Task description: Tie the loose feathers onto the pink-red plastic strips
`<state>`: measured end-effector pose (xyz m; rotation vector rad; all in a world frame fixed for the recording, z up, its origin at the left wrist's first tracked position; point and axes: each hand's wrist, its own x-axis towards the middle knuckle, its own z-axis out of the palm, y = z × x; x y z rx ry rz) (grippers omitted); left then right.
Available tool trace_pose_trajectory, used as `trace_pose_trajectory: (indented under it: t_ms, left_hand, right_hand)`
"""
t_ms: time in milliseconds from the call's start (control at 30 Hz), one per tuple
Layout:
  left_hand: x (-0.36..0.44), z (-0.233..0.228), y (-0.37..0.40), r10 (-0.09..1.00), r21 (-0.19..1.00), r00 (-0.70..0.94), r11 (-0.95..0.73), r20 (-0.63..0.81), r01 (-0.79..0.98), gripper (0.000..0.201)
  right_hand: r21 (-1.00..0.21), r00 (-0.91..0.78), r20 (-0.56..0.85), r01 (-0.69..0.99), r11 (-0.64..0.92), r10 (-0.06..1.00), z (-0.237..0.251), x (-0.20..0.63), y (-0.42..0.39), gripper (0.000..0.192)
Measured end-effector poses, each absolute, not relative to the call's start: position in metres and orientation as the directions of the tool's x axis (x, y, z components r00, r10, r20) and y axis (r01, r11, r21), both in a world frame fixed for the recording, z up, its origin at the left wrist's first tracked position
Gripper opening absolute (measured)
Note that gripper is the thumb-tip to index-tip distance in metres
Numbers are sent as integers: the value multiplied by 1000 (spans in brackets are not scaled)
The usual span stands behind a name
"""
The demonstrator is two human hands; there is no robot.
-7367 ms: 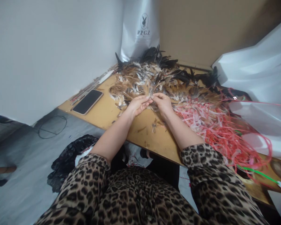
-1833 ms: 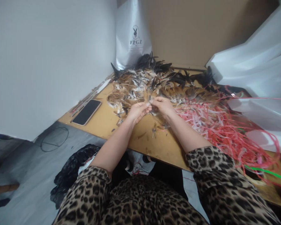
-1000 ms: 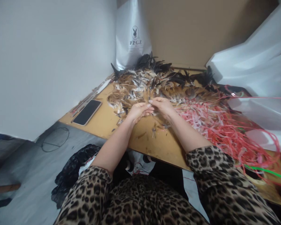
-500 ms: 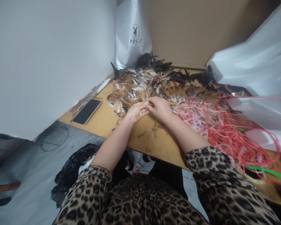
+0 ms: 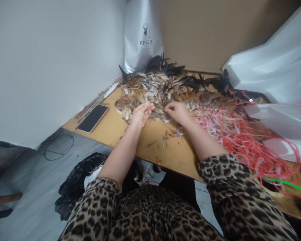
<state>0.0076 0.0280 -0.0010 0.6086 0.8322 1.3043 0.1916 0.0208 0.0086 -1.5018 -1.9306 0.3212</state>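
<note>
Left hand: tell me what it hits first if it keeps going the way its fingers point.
The left hand points into the feather pile; its fingertips already seem to touch the brown feathers.

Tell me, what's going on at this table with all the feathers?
A person in a leopard-print top is working both bare hands into a big pile of feathers on a wooden table. The left hand lies spread on the near edge of the pile; the right hand is curled over feathers beside it. A tangle of red and pink strips lies to the right, and a phone to the left.
</note>
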Motion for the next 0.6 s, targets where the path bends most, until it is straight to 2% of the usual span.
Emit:
trace_pose_trajectory:
  t_ms: [300, 367, 433, 500, 600]
  left_hand:
    - [10, -3, 27, 984, 815, 66, 176, -167, -551, 14]
    - [9, -3, 27, 984, 821, 58, 174, -170, -544, 13]
    - [9, -3, 27, 984, 818, 54, 172, -171, -549, 12]
    - [9, -3, 27, 984, 810, 60, 174, -170, -560, 11]
    - [9, -3, 27, 983, 803, 63, 179, -175, -569, 10]
  right_hand:
    - [-296, -180, 301, 916, 271, 936, 3, 168, 13, 22]
    - [-289, -147, 289, 929, 233, 946, 5, 167, 12, 17]
    - [-383, -93, 267, 903, 194, 959, 6, 168, 13, 14]
    - [-578, -33, 227, 800, 162, 973, 7, 172, 16, 12]
    - [-875, 36, 93, 480, 64, 995, 8, 176, 19, 14]
